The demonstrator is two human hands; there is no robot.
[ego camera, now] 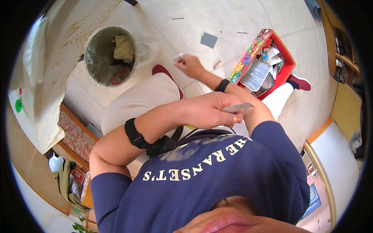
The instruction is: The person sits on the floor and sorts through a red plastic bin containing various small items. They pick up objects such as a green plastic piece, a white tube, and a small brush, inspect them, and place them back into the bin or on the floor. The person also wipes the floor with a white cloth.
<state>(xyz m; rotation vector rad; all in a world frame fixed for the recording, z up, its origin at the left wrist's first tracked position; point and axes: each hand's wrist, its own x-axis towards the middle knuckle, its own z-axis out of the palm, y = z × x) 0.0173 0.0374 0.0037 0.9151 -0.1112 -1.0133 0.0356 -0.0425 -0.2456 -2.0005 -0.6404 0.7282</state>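
Observation:
My left hand [212,112] is bent across my body, its fingers closed around a thin, flat, pale grey piece [238,107]. My right hand [189,65] reaches forward over the floor and pinches a small white crumpled scrap [178,57], perhaps paper or tissue. To the left of that hand stands a round waste bin [94,68] with a clear plastic liner; beige crumpled material [123,48] lies inside. By my right forearm is a red box [287,48] with a floral side. It holds a translucent plastic container [256,76], white packets [272,55] and other small items.
On the tiled floor lie a grey square [208,40], two thin dark pin-like pieces [177,18] [242,32] and a curved beige piece [217,64]. A lace-edged cloth [70,38] hangs over a table at left. Wooden shelves [346,61] stand at right.

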